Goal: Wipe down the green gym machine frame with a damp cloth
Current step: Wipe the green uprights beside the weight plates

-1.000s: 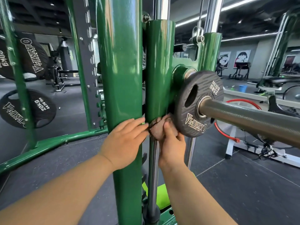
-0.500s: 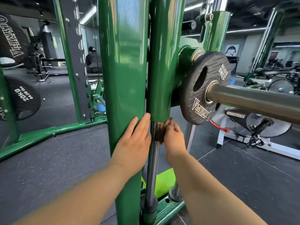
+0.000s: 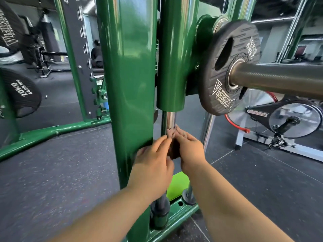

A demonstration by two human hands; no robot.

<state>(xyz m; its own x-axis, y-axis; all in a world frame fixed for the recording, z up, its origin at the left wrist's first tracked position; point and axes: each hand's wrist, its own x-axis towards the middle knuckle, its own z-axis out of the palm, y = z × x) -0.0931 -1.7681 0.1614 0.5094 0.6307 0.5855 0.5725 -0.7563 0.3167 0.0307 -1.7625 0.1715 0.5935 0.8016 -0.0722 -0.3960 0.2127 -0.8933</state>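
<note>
A thick green upright post (image 3: 129, 84) of the gym machine frame fills the middle of the head view. Right of it a green sleeve (image 3: 172, 70) rides on a chrome guide rod (image 3: 169, 122). A dark brown cloth (image 3: 173, 151) is wrapped round the rod below the sleeve. My right hand (image 3: 189, 151) grips the cloth against the rod. My left hand (image 3: 153, 163) is beside it, fingertips at the cloth and rod, palm near the post's right edge. Most of the cloth is hidden between my hands.
A black Olympia weight plate (image 3: 225, 70) sits on a dark bar (image 3: 279, 79) jutting right at head height. The green base rail (image 3: 174, 217) lies below my arms. An exercise bike (image 3: 286, 119) stands right, a 20 kg plate (image 3: 21, 95) left, and a person (image 3: 97, 53) sits far back.
Both hands and the cloth have slid down the chrome rod, from the sleeve's lower edge to well below it. The camera has moved closer and lower.
</note>
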